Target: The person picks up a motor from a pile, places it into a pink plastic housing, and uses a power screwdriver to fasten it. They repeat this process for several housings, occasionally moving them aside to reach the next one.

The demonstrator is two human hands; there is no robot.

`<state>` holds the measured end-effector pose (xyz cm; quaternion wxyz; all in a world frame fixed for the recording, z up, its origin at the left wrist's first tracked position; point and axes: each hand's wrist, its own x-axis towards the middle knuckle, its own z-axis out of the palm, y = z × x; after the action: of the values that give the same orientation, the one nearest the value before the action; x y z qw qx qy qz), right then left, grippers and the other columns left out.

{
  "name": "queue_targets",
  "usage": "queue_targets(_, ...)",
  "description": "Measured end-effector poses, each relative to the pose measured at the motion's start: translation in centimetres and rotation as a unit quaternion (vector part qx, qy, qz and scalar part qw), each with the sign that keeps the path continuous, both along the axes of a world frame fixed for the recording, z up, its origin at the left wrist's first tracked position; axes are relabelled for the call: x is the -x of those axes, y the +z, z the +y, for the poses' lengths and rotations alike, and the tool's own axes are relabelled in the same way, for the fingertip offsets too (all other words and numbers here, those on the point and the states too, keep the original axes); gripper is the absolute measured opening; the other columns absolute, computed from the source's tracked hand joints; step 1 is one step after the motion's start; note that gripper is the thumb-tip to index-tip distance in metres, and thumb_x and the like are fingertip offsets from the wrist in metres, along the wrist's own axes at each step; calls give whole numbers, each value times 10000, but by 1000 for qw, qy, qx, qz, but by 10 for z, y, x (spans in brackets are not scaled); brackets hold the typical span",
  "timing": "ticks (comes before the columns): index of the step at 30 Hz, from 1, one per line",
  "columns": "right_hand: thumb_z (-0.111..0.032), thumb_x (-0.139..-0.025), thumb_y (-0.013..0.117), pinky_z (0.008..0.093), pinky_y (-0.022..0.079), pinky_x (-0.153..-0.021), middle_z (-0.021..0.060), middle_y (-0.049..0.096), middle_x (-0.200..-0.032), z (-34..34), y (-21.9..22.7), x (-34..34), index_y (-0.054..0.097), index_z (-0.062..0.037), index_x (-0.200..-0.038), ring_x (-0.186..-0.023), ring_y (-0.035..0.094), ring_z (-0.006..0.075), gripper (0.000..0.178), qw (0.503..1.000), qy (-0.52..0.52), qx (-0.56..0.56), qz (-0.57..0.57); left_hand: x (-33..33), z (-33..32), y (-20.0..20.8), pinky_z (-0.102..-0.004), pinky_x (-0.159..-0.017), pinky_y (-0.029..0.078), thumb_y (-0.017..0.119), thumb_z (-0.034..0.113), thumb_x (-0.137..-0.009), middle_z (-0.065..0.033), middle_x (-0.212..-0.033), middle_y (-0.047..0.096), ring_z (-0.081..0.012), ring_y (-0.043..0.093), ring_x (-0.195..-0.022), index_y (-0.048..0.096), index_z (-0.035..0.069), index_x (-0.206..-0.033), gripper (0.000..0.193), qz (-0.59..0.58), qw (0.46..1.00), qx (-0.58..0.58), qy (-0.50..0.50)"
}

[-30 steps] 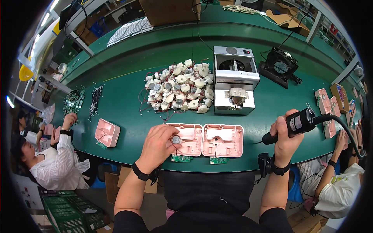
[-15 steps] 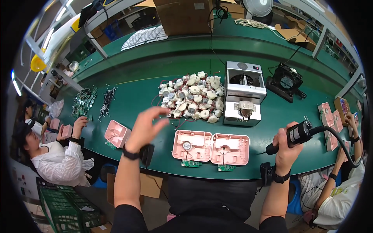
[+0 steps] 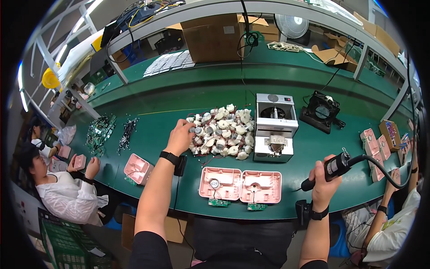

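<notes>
My left hand (image 3: 179,137) is at the left edge of a heap of small white motors (image 3: 222,132) with red wires. Its fingers are curled in a pinch at a grey-ended motor (image 3: 193,130). My right hand (image 3: 323,183) is wrapped round a black electric screwdriver (image 3: 332,169), whose bit points left and down, just above the bench. Between my arms lie two pink plastic housings side by side: the left housing (image 3: 230,192) holds a round metal part, while the right housing (image 3: 271,196) has a round post. A green circuit board (image 3: 219,203) hangs by wires from the left one, another board (image 3: 256,206) from the right.
Right of the heap stands a white-and-grey machine (image 3: 273,127), with a black fan (image 3: 320,111) beyond it. Another pink housing (image 3: 138,168) is left of my forearm. Circuit boards (image 3: 101,133) are piled far left. Co-workers sit on both sides; pink housings (image 3: 371,145) lie at right.
My left hand has moved from open above the bench to the motor heap, its fingers closing at a motor. The right hand still holds the screwdriver. The view has tilted upward.
</notes>
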<state>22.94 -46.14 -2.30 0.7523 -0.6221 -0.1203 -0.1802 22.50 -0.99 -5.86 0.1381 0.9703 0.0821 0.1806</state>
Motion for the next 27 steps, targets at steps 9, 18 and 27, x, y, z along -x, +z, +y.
queue_targets(9, -45, -936, 596, 266, 434, -518, 21, 506, -675, -7, 1, -5, 473, -28, -1086, -519, 489, 101, 195, 999, -28, -40, 19, 19, 6, 9, -317, -814, 531, 715, 108, -860, -129, -1076, 662, -217, 669, -910, 600, 41, -1212, 376, -45, 969, 220, 100)
queue_targets(18, -30, -929, 607, 265, 414, -504, 18, 505, -720, -18, -8, 0, 490, -31, -1088, -518, 480, 94, 197, 998, -44, -46, 15, 79, -43, 31, -292, -868, 516, 638, 42, -918, -87, -1165, 635, -159, 626, -1024, 539, -17, -1275, 376, -173, 843, 507, -46)
queue_targets(27, 59, -855, 666, 233, 424, -509, 12, 556, -718, 5, 4, -5, 515, -9, -1066, -560, 535, 80, 268, 999, -12, -12, 28, 109, -196, 70, -312, -806, 533, 710, -39, -804, -76, -1101, 669, -186, 661, -928, 662, 16, -1107, 313, 102, 911, 311, -250)
